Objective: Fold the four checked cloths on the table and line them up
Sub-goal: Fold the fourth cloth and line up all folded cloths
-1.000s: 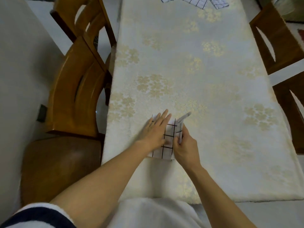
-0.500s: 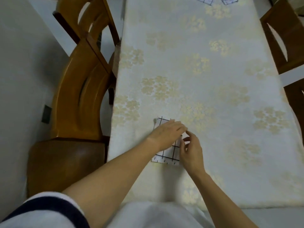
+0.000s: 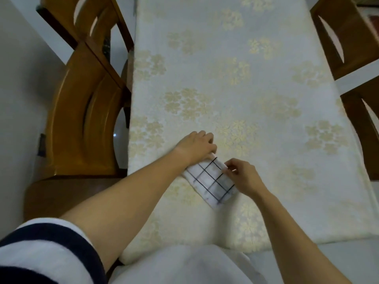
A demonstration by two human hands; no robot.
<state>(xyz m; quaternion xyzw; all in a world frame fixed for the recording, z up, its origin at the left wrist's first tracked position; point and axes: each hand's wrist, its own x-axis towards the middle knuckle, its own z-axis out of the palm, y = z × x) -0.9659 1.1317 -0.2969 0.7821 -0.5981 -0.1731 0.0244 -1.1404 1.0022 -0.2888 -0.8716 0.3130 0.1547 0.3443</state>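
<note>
Holding the folded checked cloth near the near left corner of the table, inside both edges and turned askew to them. Gripping its far corner with the left hand, fingers curled over the fold; pinching its right edge between thumb and fingertips of the right hand. Hard to tell whether lying flat or slightly lifted. Probably squaring up or placing this fold. Risk of pinching only the top layer and letting the rest slide apart, undoing the fold. Risk of setting it down crooked, spoiling the line for the other cloths, none in view here. Risk too of dragging and rucking the floral tablecloth beneath.
</note>
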